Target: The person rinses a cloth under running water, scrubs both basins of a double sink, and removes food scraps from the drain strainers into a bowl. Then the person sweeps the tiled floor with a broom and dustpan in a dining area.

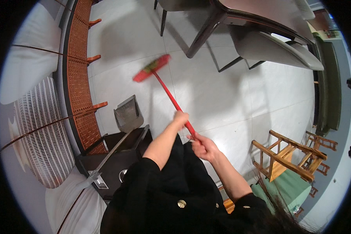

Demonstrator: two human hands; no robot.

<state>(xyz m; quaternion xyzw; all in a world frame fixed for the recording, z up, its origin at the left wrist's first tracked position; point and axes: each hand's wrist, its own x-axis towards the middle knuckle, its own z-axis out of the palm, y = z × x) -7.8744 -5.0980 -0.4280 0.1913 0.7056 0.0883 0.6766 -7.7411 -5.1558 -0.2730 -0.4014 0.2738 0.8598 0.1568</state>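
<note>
A broom (168, 91) with a red handle reaches away from me over pale floor tiles. Its red head (152, 68), with a yellow-green patch in the middle, is blurred and lies beyond my hands, left of the table leg. My left hand (181, 119) grips the handle partway down. Closer to my body, my right hand (204, 147) is closed around the handle near its upper end. To the left of my left hand, a metal long-handled dustpan (129, 113) leans by a dark cabinet (105, 163), its pole crossing over the cabinet top.
A woven wooden screen (79, 73) with protruding feet runs along the left. A dark-legged table (263, 13) and a grey chair (276, 49) stand at the upper right. Wooden stools (289, 155) lie near a green cushioned seat (292, 184); a dark green bench (327, 84) lines the right wall.
</note>
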